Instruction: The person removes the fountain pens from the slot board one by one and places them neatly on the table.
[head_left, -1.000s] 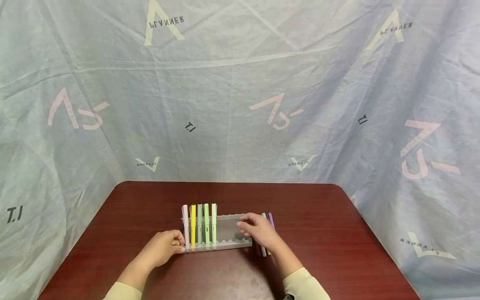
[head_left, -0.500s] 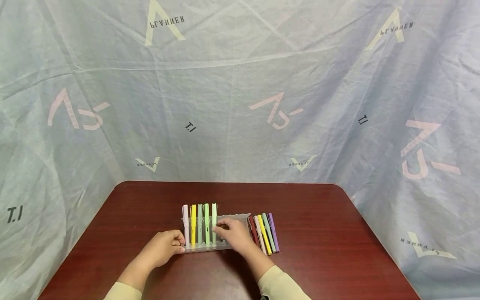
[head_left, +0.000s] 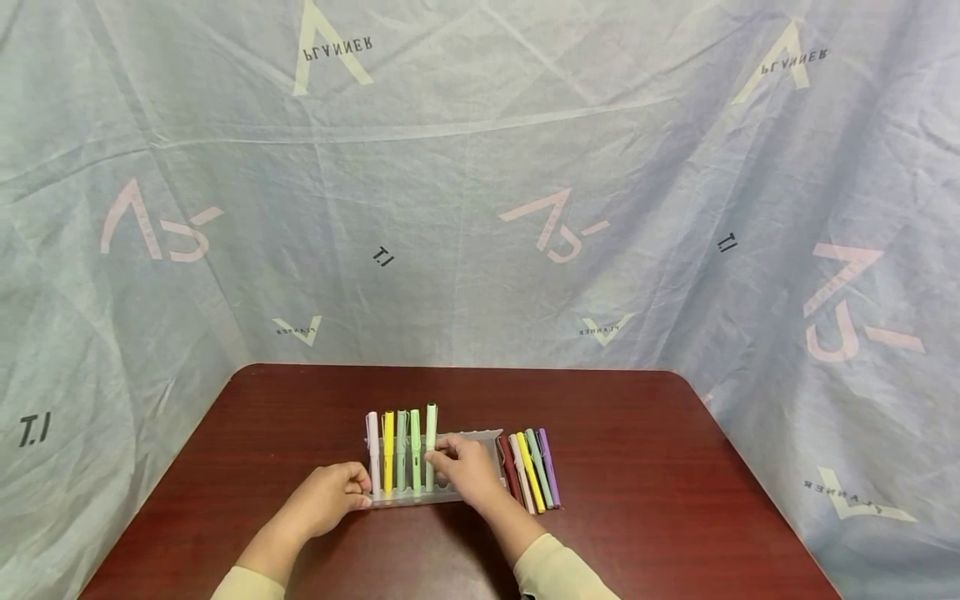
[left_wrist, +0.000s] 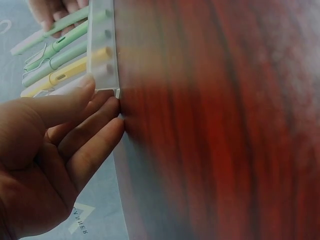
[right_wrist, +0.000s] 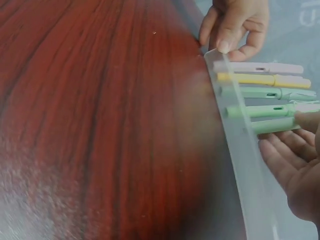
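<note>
R hand [head_left: 467, 468] pinches pale-green pen [head_left: 431, 427]; long axis fwd–back, cap beyond grip, other end nr front edge of clear rack [head_left: 491, 447], can't tell if seated. L hand [head_left: 330, 497], farther left of pen, grips rack's L end.

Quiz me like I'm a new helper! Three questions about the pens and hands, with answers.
1. How many slim coloured pens lie on the dark red wood-grain table, right of the clear plastic rack?
2. True or false: the left hand grips a purple pen.
3. Which does the right hand pinch? A) dark red pen; B) pale green pen; C) yellow pen

Key: 1. Five; 2. False, it grips the rack's end; 3. B
</note>
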